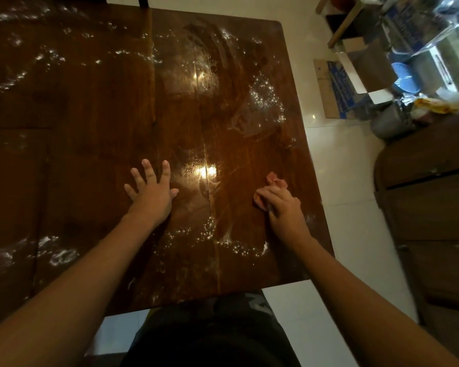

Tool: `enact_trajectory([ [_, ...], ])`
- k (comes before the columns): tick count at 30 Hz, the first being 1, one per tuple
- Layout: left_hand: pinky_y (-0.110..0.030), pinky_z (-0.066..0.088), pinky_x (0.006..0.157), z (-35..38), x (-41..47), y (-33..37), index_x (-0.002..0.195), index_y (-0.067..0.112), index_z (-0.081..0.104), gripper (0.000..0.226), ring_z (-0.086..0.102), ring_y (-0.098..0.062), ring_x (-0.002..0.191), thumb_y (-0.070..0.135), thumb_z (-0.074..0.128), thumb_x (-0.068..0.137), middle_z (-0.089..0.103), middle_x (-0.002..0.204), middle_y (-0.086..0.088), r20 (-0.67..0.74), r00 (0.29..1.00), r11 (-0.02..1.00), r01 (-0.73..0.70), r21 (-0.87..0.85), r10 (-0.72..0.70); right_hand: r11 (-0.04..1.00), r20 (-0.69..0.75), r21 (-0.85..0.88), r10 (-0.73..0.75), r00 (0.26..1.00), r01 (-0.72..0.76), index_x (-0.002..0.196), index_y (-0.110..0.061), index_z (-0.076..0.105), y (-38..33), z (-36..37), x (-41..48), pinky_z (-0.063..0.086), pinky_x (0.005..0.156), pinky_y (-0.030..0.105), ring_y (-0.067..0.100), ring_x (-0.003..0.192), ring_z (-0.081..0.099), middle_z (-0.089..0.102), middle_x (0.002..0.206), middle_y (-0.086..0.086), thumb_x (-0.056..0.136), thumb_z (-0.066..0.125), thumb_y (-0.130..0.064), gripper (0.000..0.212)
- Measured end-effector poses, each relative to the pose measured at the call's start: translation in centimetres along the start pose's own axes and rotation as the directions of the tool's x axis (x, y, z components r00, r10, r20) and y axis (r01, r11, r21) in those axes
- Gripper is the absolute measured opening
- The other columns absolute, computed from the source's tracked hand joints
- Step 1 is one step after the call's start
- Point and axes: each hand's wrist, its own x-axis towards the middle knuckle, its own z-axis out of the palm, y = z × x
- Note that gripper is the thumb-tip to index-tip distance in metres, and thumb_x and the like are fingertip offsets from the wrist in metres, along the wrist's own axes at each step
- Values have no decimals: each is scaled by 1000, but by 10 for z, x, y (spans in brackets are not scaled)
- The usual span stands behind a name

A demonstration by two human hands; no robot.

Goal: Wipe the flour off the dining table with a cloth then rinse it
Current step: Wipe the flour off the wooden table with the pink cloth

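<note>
Here the left hand point(150, 192) lies flat on the table point(90, 133), palm down, fingers spread wide apart and holding nothing. The right hand point(284, 210) is to its side, nearer the table's right edge, with its fingers curled over a crumpled pink cloth point(274, 181) and pressing it onto the wood; a bit of the cloth sticks out past the fingertips. The two hands are well apart, and a bright glare of lamp light point(206, 170) shines on the wet-looking wood between them. Just behind the hands, toward the person's body, a curved trail of flour point(223, 242) runs across the boards. Beyond the right hand more flour is speckled in an arc near the right edge, beside smeared, streaky marks. Out past the left hand, white patches are scattered along the far and left parts of the table, and another clump lies beside the left forearm. The person's dark clothing point(210, 329) shows at the near edge of the table. To the right of the right hand is a pale tiled floor point(342, 168), then a dark wooden cabinet point(435, 213), and farther off an open cardboard box point(361, 72) among blurred clutter.
</note>
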Motion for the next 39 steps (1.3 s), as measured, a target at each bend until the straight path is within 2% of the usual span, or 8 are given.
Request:
enact_trajectory([
  [5,-66,0,116,5,-4,2,156,24,-13,67,-21,-48,145,43,26,106,-28,159,-21,-42,999,1000,0,24,1,898,506,-74,-341,792,433,132,-32,62,34,-44,-22,11,120,22,2,146,26,47,148,-17,92,63,-6,48],
  [9,-64,13,118,6,-8,16,158,22,5,65,-4,-46,149,37,37,104,-7,163,-24,-123,992,999,9,53,-3,994,213,-20,-97,972,104,129,-31,63,79,-54,-27,35,117,45,3,138,39,51,144,-16,94,62,-6,43],
  [12,-62,22,116,12,-12,25,155,24,18,61,7,-42,150,41,43,102,7,163,-22,-194,981,998,31,53,-20,997,-14,-23,68,998,-69,130,-24,64,61,-34,-40,26,120,30,9,137,39,53,144,-6,94,63,-8,39],
  [18,-60,14,118,29,-18,25,158,28,4,62,-1,-41,151,46,28,105,-4,164,-20,-209,977,994,54,90,-35,933,344,-88,-299,890,348,142,-35,52,93,-47,-71,12,121,33,10,148,22,32,158,-16,97,59,-16,49],
  [23,-60,14,118,30,-21,27,158,29,1,61,-2,-39,151,46,26,105,-5,165,-17,-204,977,991,88,97,-67,993,87,-19,-112,990,114,132,-25,62,93,-38,-78,36,116,48,16,139,39,50,147,-4,94,62,-12,41],
  [28,-65,9,117,36,-34,44,157,23,15,57,4,-40,151,36,35,104,10,164,-19,-242,960,984,161,78,-138,764,487,90,-593,641,639,128,-30,66,121,-59,-80,26,120,35,4,146,29,51,145,-16,87,70,-10,46],
  [36,-62,20,116,49,-42,50,157,30,10,57,3,-39,151,42,29,105,2,165,-16,-217,962,985,170,7,-164,939,179,-81,-316,932,334,118,-20,68,122,-47,-88,38,113,54,23,139,41,59,137,-2,81,71,-5,40],
  [39,-62,16,117,51,-42,50,157,31,6,59,-1,-40,151,42,30,105,-4,165,-16,-200,964,984,177,1,-173,807,362,63,-567,740,587,128,-24,63,107,-34,-103,21,121,40,15,148,23,52,144,-6,87,61,-9,44],
])
